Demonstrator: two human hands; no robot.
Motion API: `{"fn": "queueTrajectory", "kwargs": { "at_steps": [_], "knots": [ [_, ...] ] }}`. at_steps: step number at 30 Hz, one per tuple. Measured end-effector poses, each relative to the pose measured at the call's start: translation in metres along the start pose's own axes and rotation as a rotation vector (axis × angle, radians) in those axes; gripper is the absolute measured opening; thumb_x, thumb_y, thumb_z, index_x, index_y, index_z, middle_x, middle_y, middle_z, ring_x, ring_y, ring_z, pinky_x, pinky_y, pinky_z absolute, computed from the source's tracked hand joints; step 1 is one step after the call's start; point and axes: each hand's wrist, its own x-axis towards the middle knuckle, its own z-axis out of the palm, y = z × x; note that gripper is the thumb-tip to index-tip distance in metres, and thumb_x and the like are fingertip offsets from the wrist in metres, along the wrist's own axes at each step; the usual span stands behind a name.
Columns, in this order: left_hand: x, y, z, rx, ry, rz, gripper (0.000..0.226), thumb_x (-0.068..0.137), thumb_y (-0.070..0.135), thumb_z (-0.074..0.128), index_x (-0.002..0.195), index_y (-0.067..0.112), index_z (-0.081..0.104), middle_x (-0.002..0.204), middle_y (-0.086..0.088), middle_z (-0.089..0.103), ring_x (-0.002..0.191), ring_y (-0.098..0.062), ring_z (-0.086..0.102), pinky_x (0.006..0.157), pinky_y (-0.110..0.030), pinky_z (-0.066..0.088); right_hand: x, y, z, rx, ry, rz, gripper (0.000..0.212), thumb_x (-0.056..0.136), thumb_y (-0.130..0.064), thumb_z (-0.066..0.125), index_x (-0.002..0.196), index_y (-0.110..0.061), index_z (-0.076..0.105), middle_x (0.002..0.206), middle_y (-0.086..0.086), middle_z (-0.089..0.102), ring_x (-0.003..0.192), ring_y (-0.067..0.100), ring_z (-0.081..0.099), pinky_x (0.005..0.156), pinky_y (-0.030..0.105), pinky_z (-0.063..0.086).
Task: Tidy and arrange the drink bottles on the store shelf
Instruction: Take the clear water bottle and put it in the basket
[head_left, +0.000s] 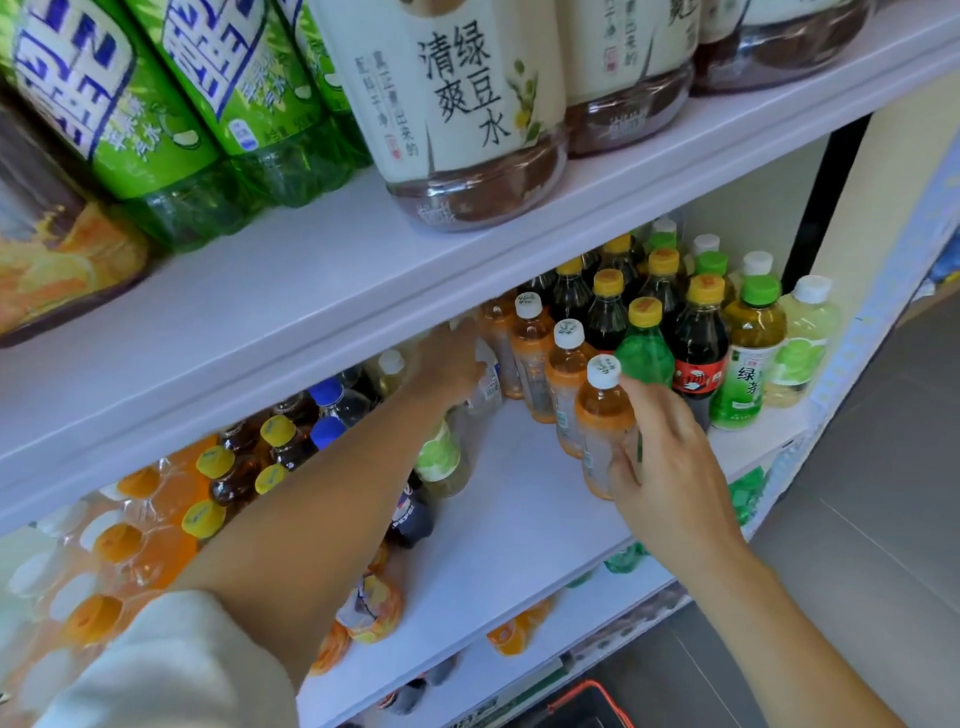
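We see the right hand (670, 467), center right, fingers curled round the front orange tea bottle (597, 410), 1 of 3 white-capped in a row, upright on the white shelf (519, 499). The left hand (447, 364) is at center by a clear bottle (485, 382); blurred, so we can't tell its grip.

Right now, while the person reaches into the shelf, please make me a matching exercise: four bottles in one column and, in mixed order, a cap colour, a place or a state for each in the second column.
Column one:
1. dark cola bottle with the red label
2. green tea bottle
3. front orange drink bottle
4. large cream-labelled bottle

Column two:
A. stands on the upper shelf
B. has a green cap
C. is held by the right hand
D. has a yellow cap

Pairs: 1-D, 2-B, 3-C, 4-A.
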Motion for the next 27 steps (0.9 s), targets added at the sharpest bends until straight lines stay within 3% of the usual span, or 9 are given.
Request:
{"fn": "queueTrajectory", "kwargs": {
  "at_steps": [5,8,11,13,15,17,20,23,27],
  "knots": [
    [-0.029,0.011,0.002,0.127,-0.017,0.129,0.043,0.093,0.032,0.061,0.125,0.014,0.039,0.098,-0.010,0.065,0.088,-0.032,0.064,0.055,-0.031,0.027,-0.027,-0.004,0.007,0.056,0.062,-0.007,0.067,0.081,0.000,0.068,0.141,-0.013,0.043,0.140,0.012,0.045,0.124,0.033,0.048,0.092,0.043,0.051],
    [-0.060,0.015,-0.012,0.168,0.082,0.107,0.035,0.097,0.041,0.052,0.116,0.014,0.040,0.088,-0.008,0.065,0.078,-0.031,0.063,0.054,-0.032,0.034,-0.044,0.001,0.014,0.203,0.034,0.042,0.061,0.084,-0.005,0.068,0.139,-0.021,0.045,0.134,-0.002,0.049,0.119,0.018,0.050,0.092,0.034,0.049],
    [-0.106,0.016,-0.033,-0.085,0.221,0.087,0.032,0.094,0.051,0.050,0.097,0.020,0.041,0.069,0.002,0.052,0.062,-0.026,0.049,0.051,-0.033,0.033,-0.051,0.003,0.008,0.596,-0.134,0.399,0.051,0.089,-0.029,0.068,0.135,-0.036,0.048,0.132,-0.014,0.052,0.121,0.006,0.049,0.096,0.034,0.047],
    [-0.142,0.021,-0.049,-0.363,0.280,0.073,0.031,0.089,0.049,0.054,0.091,0.019,0.048,0.070,-0.001,0.057,0.066,-0.027,0.053,0.055,-0.036,0.039,-0.056,-0.002,0.000,0.888,-0.324,0.618,0.054,0.081,-0.051,0.064,0.132,-0.038,0.052,0.131,-0.010,0.058,0.119,0.012,0.056,0.095,0.040,0.050],
    [-0.173,0.025,-0.062,-0.683,0.329,0.032,0.032,0.084,0.045,0.052,0.087,0.014,0.058,0.072,-0.005,0.061,0.070,-0.022,0.058,0.061,-0.038,0.044,-0.065,-0.008,-0.008,1.242,-0.481,0.748,0.057,0.077,-0.052,0.063,0.128,-0.027,0.061,0.123,0.007,0.067,0.105,0.030,0.067,0.077,0.043,0.058],
    [-0.199,0.028,-0.071,-0.953,0.364,-0.032,0.031,0.085,0.041,0.053,0.084,0.011,0.062,0.073,-0.005,0.061,0.070,-0.014,0.056,0.065,-0.037,0.045,-0.077,-0.020,-0.016,1.487,-0.548,0.803,0.060,0.065,-0.047,0.082,0.114,-0.014,0.072,0.111,0.021,0.070,0.086,0.039,0.071,0.059,0.042,0.059],
    [-0.226,0.027,-0.078,-1.201,0.380,-0.134,0.018,0.091,0.035,0.057,0.083,0.021,0.065,0.078,0.006,0.065,0.080,-0.010,0.062,0.075,-0.029,0.048,-0.095,-0.035,-0.025,1.509,-0.536,0.713,0.074,0.037,-0.046,0.097,0.101,-0.016,0.077,0.107,0.018,0.072,0.084,0.036,0.073,0.056,0.043,0.058],
    [-0.241,0.024,-0.085,-1.210,0.411,-0.163,0.019,0.098,0.032,0.054,0.083,0.036,0.067,0.085,0.015,0.069,0.085,-0.004,0.064,0.074,-0.016,0.049,-0.104,-0.046,-0.032,1.449,-0.483,0.605,0.077,0.041,-0.052,0.094,0.109,-0.022,0.074,0.116,0.011,0.071,0.101,0.030,0.070,0.072,0.046,0.060],
    [-0.251,0.022,-0.093,-1.209,0.425,-0.172,0.020,0.099,0.030,0.051,0.088,0.026,0.068,0.091,0.004,0.068,0.090,-0.013,0.063,0.081,-0.030,0.048,-0.108,-0.060,-0.043,1.257,-0.445,0.476,0.074,0.048,-0.065,0.087,0.110,-0.029,0.071,0.114,0.003,0.072,0.105,0.022,0.069,0.091,0.047,0.053]
  ]
}}
